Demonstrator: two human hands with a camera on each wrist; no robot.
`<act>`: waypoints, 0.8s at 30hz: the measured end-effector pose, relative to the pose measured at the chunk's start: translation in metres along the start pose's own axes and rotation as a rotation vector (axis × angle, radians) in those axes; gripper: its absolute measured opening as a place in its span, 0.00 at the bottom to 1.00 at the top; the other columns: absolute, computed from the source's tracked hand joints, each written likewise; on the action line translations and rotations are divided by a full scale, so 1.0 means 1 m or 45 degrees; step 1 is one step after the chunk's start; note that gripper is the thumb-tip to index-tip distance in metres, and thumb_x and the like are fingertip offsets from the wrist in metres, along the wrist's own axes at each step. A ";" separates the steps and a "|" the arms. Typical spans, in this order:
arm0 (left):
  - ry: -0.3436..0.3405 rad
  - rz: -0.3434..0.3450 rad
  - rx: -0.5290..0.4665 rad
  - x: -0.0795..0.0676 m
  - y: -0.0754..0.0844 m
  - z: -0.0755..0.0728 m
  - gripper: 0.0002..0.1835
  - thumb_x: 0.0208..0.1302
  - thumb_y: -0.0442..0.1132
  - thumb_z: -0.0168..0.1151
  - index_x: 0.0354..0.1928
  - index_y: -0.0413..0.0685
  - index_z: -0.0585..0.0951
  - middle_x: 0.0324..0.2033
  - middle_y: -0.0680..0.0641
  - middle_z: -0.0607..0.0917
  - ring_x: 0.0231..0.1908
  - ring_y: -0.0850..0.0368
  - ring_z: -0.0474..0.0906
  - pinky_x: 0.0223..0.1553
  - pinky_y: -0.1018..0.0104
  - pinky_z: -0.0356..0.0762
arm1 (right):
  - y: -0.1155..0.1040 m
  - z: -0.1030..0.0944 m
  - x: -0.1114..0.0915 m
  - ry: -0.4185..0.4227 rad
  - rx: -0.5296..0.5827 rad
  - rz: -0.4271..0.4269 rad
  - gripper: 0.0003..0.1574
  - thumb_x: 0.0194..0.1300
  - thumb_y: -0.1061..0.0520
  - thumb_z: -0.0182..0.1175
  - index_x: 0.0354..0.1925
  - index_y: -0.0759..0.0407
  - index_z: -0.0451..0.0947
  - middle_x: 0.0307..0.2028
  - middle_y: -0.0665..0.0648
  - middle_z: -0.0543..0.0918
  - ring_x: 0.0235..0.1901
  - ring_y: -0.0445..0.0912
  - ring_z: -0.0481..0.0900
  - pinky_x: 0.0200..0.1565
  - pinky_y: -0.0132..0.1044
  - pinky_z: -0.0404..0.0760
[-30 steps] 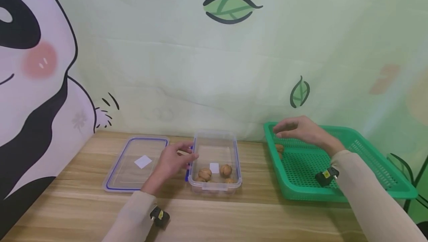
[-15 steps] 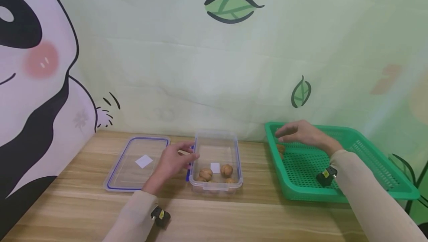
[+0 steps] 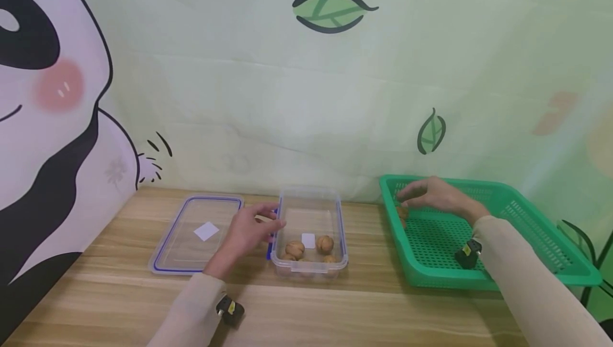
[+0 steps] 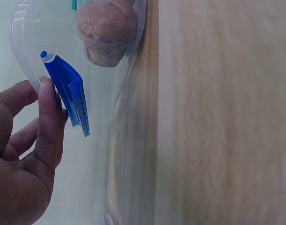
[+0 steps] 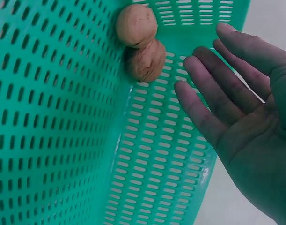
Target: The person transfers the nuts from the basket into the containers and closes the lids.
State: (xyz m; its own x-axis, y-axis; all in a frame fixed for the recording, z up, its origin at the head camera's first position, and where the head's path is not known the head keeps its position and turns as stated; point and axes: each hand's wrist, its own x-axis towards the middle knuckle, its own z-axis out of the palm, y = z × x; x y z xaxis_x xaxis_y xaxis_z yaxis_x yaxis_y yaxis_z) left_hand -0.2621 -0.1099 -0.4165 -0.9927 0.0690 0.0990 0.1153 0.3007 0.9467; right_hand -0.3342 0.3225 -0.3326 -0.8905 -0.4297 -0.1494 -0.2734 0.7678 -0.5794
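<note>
“Walnuts (image 5: 136,26), two visible, touching each other in the far left corner of the green basket (image 3: 431,279). Which step does the figure show?”

“Apparently a reach. The right hand (image 3: 433,195) hangs above that corner, its fingers spread slightly apart and nothing between them.”

“What does the next move call for?”

“By judgement, a lowering of that hand into the corner and a pinch on one shell by thumb and fingertips; the two walls meeting there leave little room on the far side.”

“And the left hand (image 3: 247,232)?”

“It touches the left rim of the clear box (image 3: 308,268), beside the blue latch (image 4: 70,89). Thumb and forefinger come together at the rim; whether they pinch it or merely rest against it cannot be told.”

“Which way do the two shells point?”

“Both are nearly round, so no long axis can be fixed. The basket appears longest from left to right, along the far edge of the table (image 3: 311,310). The box runs lengthwise from near to far, with further walnuts (image 3: 324,244) at its near end. The lid (image 3: 187,248) lies flat to its left.”
</note>
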 end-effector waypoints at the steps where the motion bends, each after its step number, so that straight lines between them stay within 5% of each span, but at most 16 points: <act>1: 0.000 0.000 -0.001 0.000 0.000 0.000 0.26 0.57 0.34 0.71 0.59 0.41 0.77 0.42 0.42 0.83 0.25 0.54 0.82 0.32 0.54 0.86 | 0.001 0.000 0.000 0.000 -0.005 0.004 0.23 0.65 0.47 0.63 0.55 0.54 0.80 0.57 0.57 0.79 0.60 0.58 0.71 0.59 0.59 0.72; 24: -0.004 -0.027 0.002 0.000 0.002 -0.001 0.26 0.58 0.37 0.70 0.60 0.44 0.77 0.44 0.43 0.82 0.25 0.53 0.83 0.31 0.55 0.86 | 0.014 0.013 0.009 -0.034 -0.116 -0.031 0.21 0.65 0.52 0.64 0.53 0.59 0.81 0.52 0.60 0.82 0.56 0.60 0.75 0.55 0.59 0.75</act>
State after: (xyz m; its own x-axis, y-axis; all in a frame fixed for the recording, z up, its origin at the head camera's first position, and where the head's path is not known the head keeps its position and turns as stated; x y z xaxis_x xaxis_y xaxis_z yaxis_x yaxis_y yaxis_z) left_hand -0.2617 -0.1104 -0.4147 -0.9948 0.0655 0.0779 0.0942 0.3035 0.9482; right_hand -0.3415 0.3237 -0.3526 -0.8735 -0.4604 -0.1582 -0.3277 0.7965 -0.5081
